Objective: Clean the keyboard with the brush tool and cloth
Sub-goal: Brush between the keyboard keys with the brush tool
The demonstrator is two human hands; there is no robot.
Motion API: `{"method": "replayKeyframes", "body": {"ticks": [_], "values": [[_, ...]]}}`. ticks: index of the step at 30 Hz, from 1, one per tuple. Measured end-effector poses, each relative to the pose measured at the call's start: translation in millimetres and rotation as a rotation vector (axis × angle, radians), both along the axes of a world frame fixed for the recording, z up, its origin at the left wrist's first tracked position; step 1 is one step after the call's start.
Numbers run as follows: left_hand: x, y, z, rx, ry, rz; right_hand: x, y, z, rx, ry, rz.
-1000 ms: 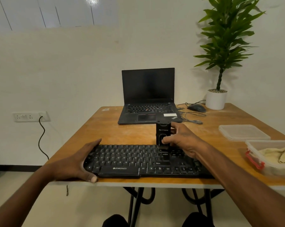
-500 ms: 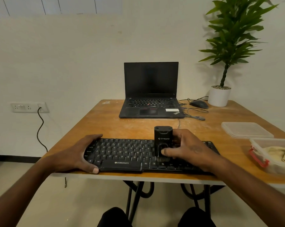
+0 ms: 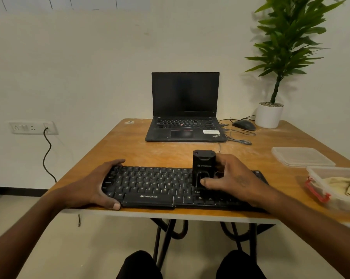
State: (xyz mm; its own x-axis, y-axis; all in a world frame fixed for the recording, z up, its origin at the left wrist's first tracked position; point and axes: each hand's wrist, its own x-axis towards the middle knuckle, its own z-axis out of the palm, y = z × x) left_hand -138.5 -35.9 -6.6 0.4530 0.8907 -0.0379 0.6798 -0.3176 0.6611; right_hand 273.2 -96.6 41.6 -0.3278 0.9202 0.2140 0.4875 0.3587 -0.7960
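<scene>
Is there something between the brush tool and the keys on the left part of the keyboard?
Nothing visible. The brush tool, gripped by the right hand, stands on the keyboard; the keys leftward lie bare up to the left hand holding that end.

An open black laptop (image 3: 185,121) with a dark screen sits at the far side of the wooden table (image 3: 154,154). Right of it lie a mouse (image 3: 244,124) and a potted plant (image 3: 269,114); a clear lid (image 3: 302,156) lies nearer, by the right edge
</scene>
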Motion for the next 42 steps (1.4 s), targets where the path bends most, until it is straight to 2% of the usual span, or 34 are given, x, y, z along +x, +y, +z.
{"method": "replayKeyframes", "body": {"ticks": [3, 13, 23, 33, 42], "values": [[0, 0, -1, -0.001, 0.008, -0.007, -2, -8, -3, 0.024, -0.065, 0.046], [4, -3, 4, -0.012, 0.006, -0.017, -20, 58, 6, 0.099, -0.075, -0.098], [3, -1, 0, -0.012, -0.015, -0.017, -35, -5, -6, 0.095, -0.063, 0.149], [3, -1, 2, -0.028, -0.021, -0.022, -41, 69, 1, 0.148, -0.094, -0.075], [0, 3, -4, -0.024, -0.037, -0.027, -24, -4, -10, 0.081, -0.034, 0.080]]}}
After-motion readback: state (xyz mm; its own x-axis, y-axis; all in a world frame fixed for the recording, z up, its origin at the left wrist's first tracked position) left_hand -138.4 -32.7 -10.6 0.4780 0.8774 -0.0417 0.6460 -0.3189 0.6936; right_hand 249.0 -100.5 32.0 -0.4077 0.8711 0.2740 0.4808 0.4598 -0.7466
